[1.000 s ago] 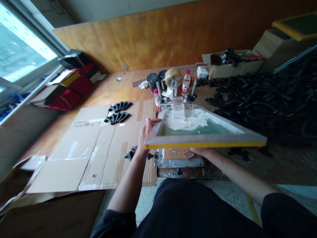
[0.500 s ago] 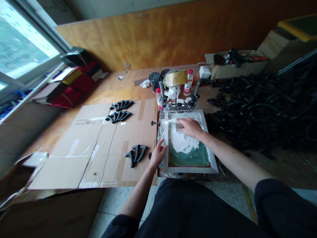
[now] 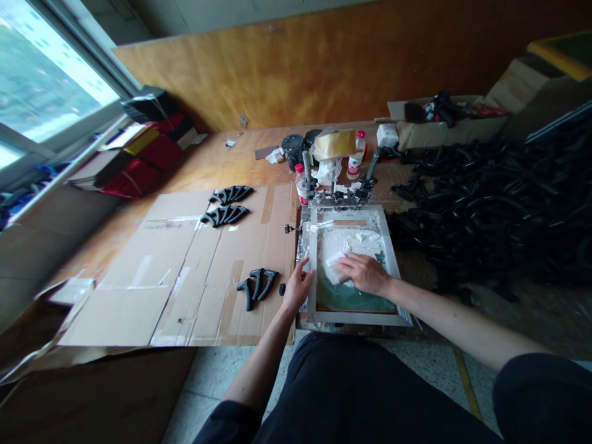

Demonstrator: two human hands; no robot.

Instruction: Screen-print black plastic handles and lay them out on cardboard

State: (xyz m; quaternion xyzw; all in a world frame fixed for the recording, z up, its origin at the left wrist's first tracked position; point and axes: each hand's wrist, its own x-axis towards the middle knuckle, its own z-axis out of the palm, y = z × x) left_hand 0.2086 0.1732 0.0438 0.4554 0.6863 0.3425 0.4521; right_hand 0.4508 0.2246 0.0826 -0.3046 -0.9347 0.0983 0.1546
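- Left hand [image 3: 298,285]: open, fingers resting on the left rail of the screen frame [image 3: 354,319].
- Right hand [image 3: 365,273]: closed over the scraper [image 3: 335,261], in white paste [image 3: 351,240].

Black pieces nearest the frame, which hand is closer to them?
Left. The left hand is beside the black pieces, on the frame; the right hand is farther off, inside the frame.

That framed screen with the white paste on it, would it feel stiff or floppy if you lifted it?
Probably stiff at the rim: the framed screen has straight, metal-looking rails. Its green mesh likely gives a little under the scraper in the right hand. The white paste looks wet, so probably smeary and slippery.
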